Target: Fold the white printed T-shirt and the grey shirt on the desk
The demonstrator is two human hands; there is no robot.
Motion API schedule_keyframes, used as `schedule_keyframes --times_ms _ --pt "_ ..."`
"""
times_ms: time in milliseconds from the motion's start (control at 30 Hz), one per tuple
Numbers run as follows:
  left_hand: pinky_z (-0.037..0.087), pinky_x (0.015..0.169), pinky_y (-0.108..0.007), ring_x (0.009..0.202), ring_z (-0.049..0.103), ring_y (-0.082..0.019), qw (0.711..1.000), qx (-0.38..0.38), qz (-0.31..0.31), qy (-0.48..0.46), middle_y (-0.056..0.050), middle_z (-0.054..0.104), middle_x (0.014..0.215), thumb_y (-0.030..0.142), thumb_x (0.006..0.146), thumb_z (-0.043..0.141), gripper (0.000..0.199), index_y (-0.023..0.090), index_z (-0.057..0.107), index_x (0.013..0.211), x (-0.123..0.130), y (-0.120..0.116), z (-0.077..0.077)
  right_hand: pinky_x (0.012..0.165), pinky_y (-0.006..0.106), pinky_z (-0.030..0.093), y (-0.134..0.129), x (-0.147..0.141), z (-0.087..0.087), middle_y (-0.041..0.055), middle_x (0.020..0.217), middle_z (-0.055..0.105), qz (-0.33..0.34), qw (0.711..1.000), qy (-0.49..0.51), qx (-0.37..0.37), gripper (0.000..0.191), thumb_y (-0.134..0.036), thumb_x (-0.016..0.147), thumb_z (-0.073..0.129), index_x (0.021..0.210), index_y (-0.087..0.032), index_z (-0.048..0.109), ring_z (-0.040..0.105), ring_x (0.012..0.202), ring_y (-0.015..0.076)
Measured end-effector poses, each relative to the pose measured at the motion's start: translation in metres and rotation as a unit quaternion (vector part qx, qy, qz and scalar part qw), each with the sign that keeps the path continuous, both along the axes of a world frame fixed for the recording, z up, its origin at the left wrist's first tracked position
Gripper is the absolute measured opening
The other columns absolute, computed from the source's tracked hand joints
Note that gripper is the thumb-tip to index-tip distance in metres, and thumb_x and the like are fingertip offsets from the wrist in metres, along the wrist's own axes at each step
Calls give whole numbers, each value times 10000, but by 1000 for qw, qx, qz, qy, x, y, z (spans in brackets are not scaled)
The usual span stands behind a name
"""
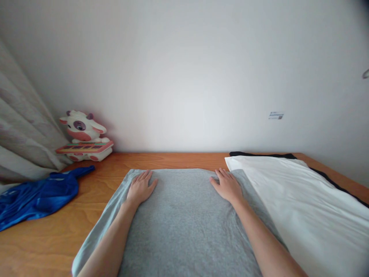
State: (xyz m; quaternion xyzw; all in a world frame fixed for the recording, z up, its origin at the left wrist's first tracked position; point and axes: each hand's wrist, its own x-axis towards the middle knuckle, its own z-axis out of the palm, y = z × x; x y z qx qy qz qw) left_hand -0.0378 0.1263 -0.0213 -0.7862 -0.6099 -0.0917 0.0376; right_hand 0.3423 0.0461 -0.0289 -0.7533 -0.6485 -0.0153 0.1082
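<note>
A grey cloth garment [181,215] lies spread flat on the wooden table, its far edge straight and its near end cut off by the bottom of the view. My left hand [141,187] rests palm down near its far left corner, fingers stretched out and thumb apart. Close to the far right corner, my right hand [227,186] also lies flat on the cloth with its fingers spread. Neither hand grips anything. Small wrinkles run through the fabric near my right forearm.
White fabric [305,200] lies at the right over black fabric [262,154], beside the grey garment. On the left, a crumpled blue garment [43,196] sits on the wooden table [95,192]. A cow-shaped toy keyboard [86,142] stands by the curtain [25,123]. Behind is a white wall [184,77].
</note>
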Motion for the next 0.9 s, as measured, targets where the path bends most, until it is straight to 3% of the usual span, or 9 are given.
schedule_keyframes --times_ms 133,333,433,533,667,767,900 --pt "282 1209 -479 1464 396 -295 1000 -4 0 5 -150 439 1571 501 1001 360 618 137 475 1487 0 2 -3 1191 445 237 1 0 -1 189 1572 423 -1 1000 -1 0 669 -526 1004 330 1487 -82 462 337 1484 287" --pt "289 1194 -519 1468 381 -331 1000 -7 11 -2 -142 423 1583 537 984 400 624 181 475 1492 -2 3 -3 1179 572 196 3 20 -11 223 1557 429 -78 997 -10 14 666 -534 1007 301 1462 -87 494 327 1476 350" --pt "287 1194 -523 1455 399 -345 1000 -2 23 -4 -151 433 1575 553 979 410 634 177 485 1485 -4 2 0 1175 558 226 5 35 -17 237 1545 440 -71 996 23 38 608 -448 1010 316 1426 -54 521 347 1463 357" --pt "278 1201 -515 1454 402 -342 999 -11 30 -14 -145 430 1578 543 979 407 626 170 500 1474 -6 3 1 1176 508 270 8 50 -22 185 1521 492 -47 997 42 52 506 -331 1000 334 1394 -104 556 379 1452 309" --pt "294 1202 -488 1422 452 -326 993 -16 20 -115 -144 529 1508 522 929 467 580 160 611 1359 -14 9 3 1167 413 330 11 67 -24 150 1481 543 -19 994 71 77 472 -177 942 366 1361 -144 581 438 1419 240" --pt "378 1161 -433 1318 567 -304 952 -17 36 -304 -101 680 1340 485 859 545 483 186 702 1205 -23 14 8 1164 386 350 13 76 -26 166 1454 561 -5 991 94 94 472 -142 915 391 1341 -125 594 475 1392 234" --pt "478 1078 -409 1196 651 -278 855 -4 85 -511 -59 763 1147 445 818 600 392 203 737 1093 -34 19 14 1167 396 357 14 81 -31 163 1439 575 7 986 120 117 495 -86 877 404 1324 -131 612 494 1376 230"
